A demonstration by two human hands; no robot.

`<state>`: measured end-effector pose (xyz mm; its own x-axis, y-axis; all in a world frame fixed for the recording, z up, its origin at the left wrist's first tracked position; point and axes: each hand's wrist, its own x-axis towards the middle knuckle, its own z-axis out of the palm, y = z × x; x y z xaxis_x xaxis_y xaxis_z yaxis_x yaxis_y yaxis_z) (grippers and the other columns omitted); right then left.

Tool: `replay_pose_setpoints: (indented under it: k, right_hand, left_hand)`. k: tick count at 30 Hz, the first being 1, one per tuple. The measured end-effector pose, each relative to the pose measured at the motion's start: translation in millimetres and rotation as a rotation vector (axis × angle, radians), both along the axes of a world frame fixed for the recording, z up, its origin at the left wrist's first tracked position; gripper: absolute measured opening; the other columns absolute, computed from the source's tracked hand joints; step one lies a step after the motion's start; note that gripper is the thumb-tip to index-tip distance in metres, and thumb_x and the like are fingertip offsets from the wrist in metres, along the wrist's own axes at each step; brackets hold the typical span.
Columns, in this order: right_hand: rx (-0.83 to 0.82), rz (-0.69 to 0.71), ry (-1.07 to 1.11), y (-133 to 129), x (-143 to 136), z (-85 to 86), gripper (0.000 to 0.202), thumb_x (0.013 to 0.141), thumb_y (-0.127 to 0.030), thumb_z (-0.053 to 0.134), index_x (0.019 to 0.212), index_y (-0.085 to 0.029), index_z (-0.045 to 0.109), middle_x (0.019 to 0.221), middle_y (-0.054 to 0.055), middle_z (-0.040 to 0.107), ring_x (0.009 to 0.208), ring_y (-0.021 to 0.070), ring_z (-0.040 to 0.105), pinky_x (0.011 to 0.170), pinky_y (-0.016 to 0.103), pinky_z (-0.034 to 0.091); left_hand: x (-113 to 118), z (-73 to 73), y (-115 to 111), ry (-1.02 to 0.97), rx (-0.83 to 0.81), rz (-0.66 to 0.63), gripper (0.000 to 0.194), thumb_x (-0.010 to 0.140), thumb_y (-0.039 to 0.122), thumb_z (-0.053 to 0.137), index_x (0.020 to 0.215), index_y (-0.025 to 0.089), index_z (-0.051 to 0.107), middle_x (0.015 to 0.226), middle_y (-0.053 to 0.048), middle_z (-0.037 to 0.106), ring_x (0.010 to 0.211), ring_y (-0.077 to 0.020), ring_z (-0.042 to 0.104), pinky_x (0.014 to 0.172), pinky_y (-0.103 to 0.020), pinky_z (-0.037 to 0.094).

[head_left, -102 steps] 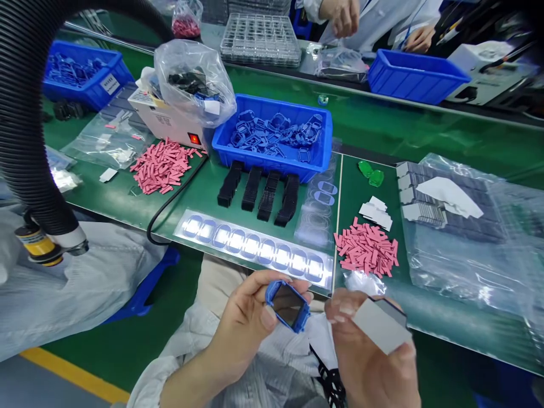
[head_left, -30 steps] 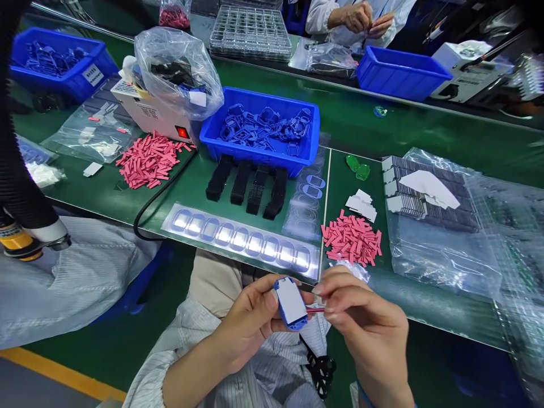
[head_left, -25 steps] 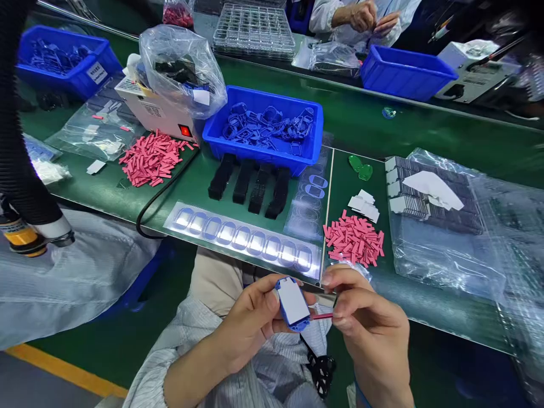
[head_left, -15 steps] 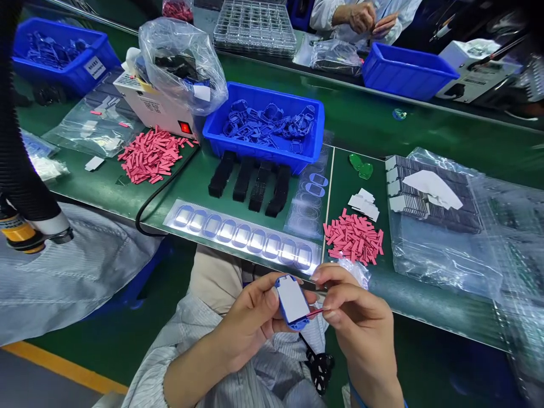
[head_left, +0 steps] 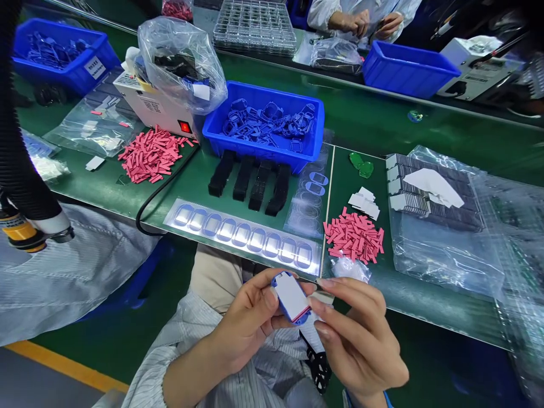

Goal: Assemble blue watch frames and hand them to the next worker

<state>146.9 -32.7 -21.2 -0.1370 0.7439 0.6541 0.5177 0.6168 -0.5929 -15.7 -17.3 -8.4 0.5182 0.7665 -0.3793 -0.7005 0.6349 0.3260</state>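
Observation:
In the head view my left hand [head_left: 250, 317] is closed around a small blue plastic frame [head_left: 302, 318]. A white rectangular pad [head_left: 293, 296] lies inside it, facing up. Along the frame's lower right end runs a thin red strip [head_left: 301, 313], beside the pad's short edge. My right hand [head_left: 361, 334] has its fingers apart, the index fingertip at the frame's edge close to the strip. I see nothing gripped between its thumb and fingers. Beyond the right hand on the bench is a pile of red strips [head_left: 355, 237].
A blue bin [head_left: 263, 150] of blue frames stands behind black stacks [head_left: 244, 180]. A clear sheet of oval stickers [head_left: 242, 235] lies along the bench edge. White pads [head_left: 364, 203] and bagged grey parts [head_left: 437, 198] are to the right. A co-worker's hands [head_left: 357, 24] are opposite.
The red strip, pinched earlier in my right fingers and sticking out, now lies along the frame's end. My right fingers have spread apart. The left hand keeps its hold.

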Motion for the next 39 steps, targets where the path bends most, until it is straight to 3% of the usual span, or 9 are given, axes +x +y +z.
replay_pose_setpoints:
  k: [5,8,13,22,28,33,36,39]
  right_hand:
    - [-0.193,-0.100,0.290,-3,-14,-4.3,0.035,0.079,-0.030,0.070,0.113,-0.021,0.065,0.106,0.008,0.062,0.098,0.0266,0.056,0.080,0.044,0.045]
    - [-0.253,-0.092,0.341,-5,-22,-5.2,0.035,0.076,-0.031,0.073,0.109,-0.022,0.066,0.106,0.008,0.062,0.098,0.0254,0.056,0.081,0.043,0.046]
    - [-0.237,-0.083,0.373,-5,-31,-3.8,0.036,0.078,-0.026,0.072,0.113,-0.022,0.065,0.103,0.006,0.064,0.095,0.0231,0.056,0.079,0.039,0.047]
    - [-0.199,-0.102,0.400,-2,-37,-4.2,0.036,0.081,-0.027,0.069,0.116,-0.024,0.064,0.101,0.007,0.067,0.094,0.0237,0.058,0.075,0.040,0.050]
    - [-0.213,-0.055,0.424,-2,-37,-5.7,0.034,0.081,-0.029,0.068,0.115,-0.024,0.064,0.099,0.008,0.068,0.092,0.0247,0.060,0.073,0.041,0.050]
    - [-0.172,-0.036,0.417,1,-35,-9.1,0.035,0.081,-0.026,0.068,0.116,-0.022,0.063,0.101,0.007,0.068,0.093,0.0235,0.059,0.074,0.040,0.049]
    - [-0.163,-0.005,0.380,4,-28,-11.7,0.035,0.080,-0.024,0.070,0.115,-0.023,0.064,0.100,0.006,0.069,0.093,0.0247,0.060,0.082,0.045,0.046]
    - [-0.171,0.019,0.261,6,-18,-12.8,0.035,0.076,-0.022,0.073,0.111,-0.023,0.065,0.098,0.006,0.072,0.095,0.0268,0.061,0.093,0.053,0.038]
  left_hand:
    - [3,1.2,-1,0.121,0.079,0.076,0.029,0.070,0.038,0.076,0.097,0.027,0.072,0.099,0.001,0.077,0.095,-0.0118,0.070,0.085,-0.018,0.052]
    - [4,-0.7,-2,0.163,0.168,0.131,0.028,0.072,0.039,0.074,0.098,0.028,0.072,0.106,0.002,0.076,0.101,-0.0110,0.067,0.087,-0.016,0.049]
    - [5,-5.7,-3,0.235,0.253,0.163,0.031,0.072,0.041,0.074,0.100,0.029,0.072,0.112,0.000,0.073,0.109,-0.0149,0.063,0.091,-0.019,0.047]
    - [12,-7.7,-5,0.214,0.243,0.253,0.029,0.069,0.041,0.075,0.096,0.029,0.072,0.099,0.000,0.074,0.096,-0.0154,0.067,0.084,-0.020,0.051]
    - [15,-7.0,-6,0.166,0.212,0.259,0.029,0.067,0.040,0.077,0.094,0.031,0.073,0.091,0.004,0.075,0.086,-0.0086,0.068,0.075,-0.011,0.049]
    - [16,-10.3,-9,0.198,0.244,0.273,0.029,0.069,0.044,0.074,0.096,0.034,0.073,0.098,0.004,0.075,0.094,-0.0109,0.067,0.082,-0.014,0.049]
    - [4,-13.6,-5,0.382,0.393,0.277,0.032,0.073,0.042,0.071,0.104,0.037,0.070,0.118,0.001,0.070,0.113,-0.0180,0.060,0.095,-0.025,0.047]
    - [-17,-11.5,5,0.712,0.779,0.229,0.042,0.075,0.039,0.069,0.117,0.036,0.065,0.133,-0.003,0.061,0.128,-0.0246,0.049,0.109,-0.039,0.033]
